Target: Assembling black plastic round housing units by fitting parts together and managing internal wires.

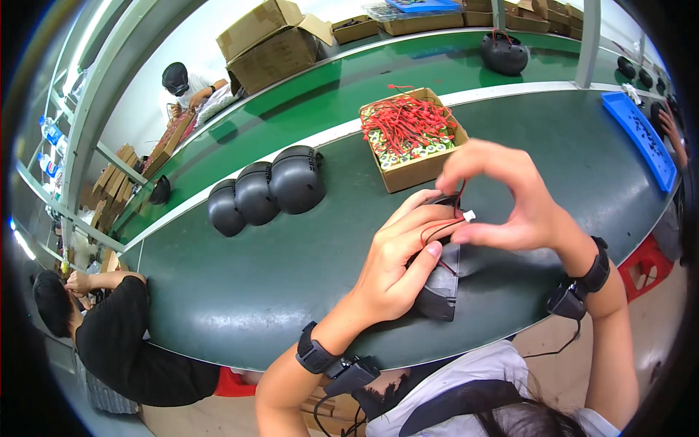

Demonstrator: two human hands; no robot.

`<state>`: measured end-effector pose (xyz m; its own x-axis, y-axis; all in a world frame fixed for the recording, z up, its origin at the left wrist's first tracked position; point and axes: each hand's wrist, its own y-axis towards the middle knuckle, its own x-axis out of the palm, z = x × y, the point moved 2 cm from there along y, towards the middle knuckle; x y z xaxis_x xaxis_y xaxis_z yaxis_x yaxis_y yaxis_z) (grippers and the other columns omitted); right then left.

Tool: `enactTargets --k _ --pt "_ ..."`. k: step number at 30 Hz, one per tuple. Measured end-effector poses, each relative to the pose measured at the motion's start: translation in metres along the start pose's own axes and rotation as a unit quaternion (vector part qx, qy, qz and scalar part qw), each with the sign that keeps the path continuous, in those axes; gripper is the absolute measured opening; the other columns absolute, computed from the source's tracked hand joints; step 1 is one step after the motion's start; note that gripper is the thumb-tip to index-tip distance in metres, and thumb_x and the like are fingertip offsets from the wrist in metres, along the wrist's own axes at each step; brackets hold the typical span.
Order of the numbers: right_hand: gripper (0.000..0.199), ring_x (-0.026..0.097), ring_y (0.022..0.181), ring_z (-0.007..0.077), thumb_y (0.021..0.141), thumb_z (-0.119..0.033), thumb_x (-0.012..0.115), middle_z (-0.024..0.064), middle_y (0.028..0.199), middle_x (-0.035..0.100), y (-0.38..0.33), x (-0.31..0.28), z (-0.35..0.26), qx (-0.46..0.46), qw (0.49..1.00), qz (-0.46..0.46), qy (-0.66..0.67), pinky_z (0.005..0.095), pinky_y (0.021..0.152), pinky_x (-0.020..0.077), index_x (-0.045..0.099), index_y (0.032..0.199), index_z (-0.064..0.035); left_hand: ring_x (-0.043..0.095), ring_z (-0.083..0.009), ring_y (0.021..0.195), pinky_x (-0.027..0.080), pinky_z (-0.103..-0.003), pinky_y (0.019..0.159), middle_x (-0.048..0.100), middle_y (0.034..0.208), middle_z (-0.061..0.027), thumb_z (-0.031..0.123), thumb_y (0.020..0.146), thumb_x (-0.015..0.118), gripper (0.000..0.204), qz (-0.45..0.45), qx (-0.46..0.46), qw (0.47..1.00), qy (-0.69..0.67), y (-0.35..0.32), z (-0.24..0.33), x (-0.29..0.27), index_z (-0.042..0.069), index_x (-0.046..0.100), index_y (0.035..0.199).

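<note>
We see our left hand (397,266) gripping a dark helmet shell (440,291) at the near table edge, while our right hand (510,197), just above it, pinches a white connector (469,215) trailing red wires (437,231) toward the left fingers.

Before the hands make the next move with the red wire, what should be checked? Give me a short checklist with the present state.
1. Left hand grips the black part: ok.
2. Right hand pinches the red wire near the white plug: ok.
3. Plug free and visible: ok.
4. Wire free of knots: cannot tell.
5. Box of spare wires close behind: ok.
6. The plug's socket on the part: cannot tell, hidden by fingers.
</note>
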<state>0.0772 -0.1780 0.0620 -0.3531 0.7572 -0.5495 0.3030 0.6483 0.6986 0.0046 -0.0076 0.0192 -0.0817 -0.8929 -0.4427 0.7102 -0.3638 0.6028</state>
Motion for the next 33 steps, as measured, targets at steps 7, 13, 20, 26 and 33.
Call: enactTargets --k 7,13,20,26,33 --pt "0.051 0.053 0.116 0.0194 0.092 -0.031 0.053 0.0106 0.124 0.056 -0.026 0.022 0.058 0.33 0.872 -0.061 0.356 0.0343 0.1 0.041 0.046 0.133 -0.0017 0.055 -0.0342 0.114 0.032 -0.044 0.107 0.062 0.11 -0.0171 0.006 0.084 0.048 0.029 0.044 -0.022 0.998 -0.03 -0.002 -0.009 -0.005 -0.003 0.065 0.106" --pt "0.039 0.05 0.114 0.0109 0.096 -0.02 0.055 0.0046 0.125 0.055 -0.026 0.042 0.048 0.358 0.779 -0.031 0.513 0.0267 0.094 0.0426 0.051 0.131 -0.0042 0.055 -0.024 0.108 0.037 -0.035 0.1 0.061 0.111 -0.0175 0.02 0.085 0.046 0.039 0.109 -0.104 0.986 -0.075 -0.006 -0.017 -0.01 -0.009 0.065 0.104" --pt "0.047 0.048 0.118 0.012 0.091 -0.019 0.062 0.0054 0.128 0.054 -0.031 0.047 0.058 0.323 0.788 -0.023 0.524 0.0275 0.1 0.0392 0.049 0.133 -0.0039 0.056 -0.0259 0.108 0.037 -0.035 0.1 0.061 0.11 -0.0186 0.02 0.082 0.047 0.04 0.122 -0.107 0.984 -0.073 -0.006 -0.015 -0.006 -0.008 0.064 0.104" --pt "0.047 0.048 0.121 0.0142 0.091 -0.014 0.062 0.007 0.131 0.053 -0.032 0.046 0.064 0.267 0.846 -0.034 0.46 0.0307 0.105 0.0377 0.048 0.134 -0.0039 0.057 -0.0263 0.106 0.039 -0.036 0.099 0.063 0.108 -0.0189 0.017 0.082 0.047 0.037 0.135 -0.119 0.979 -0.1 -0.006 -0.018 -0.005 -0.008 0.065 0.102" --pt "0.041 0.057 0.109 0.0169 0.089 -0.007 0.06 0.0086 0.12 0.058 -0.025 0.034 0.065 0.219 0.931 0.041 0.288 0.0341 0.096 0.0452 0.05 0.129 -0.0026 0.058 -0.0306 0.106 0.032 -0.045 0.107 0.065 0.102 -0.0183 0.011 0.082 0.047 0.03 0.192 -0.003 0.98 0.049 -0.004 -0.011 -0.013 -0.006 0.066 0.099"
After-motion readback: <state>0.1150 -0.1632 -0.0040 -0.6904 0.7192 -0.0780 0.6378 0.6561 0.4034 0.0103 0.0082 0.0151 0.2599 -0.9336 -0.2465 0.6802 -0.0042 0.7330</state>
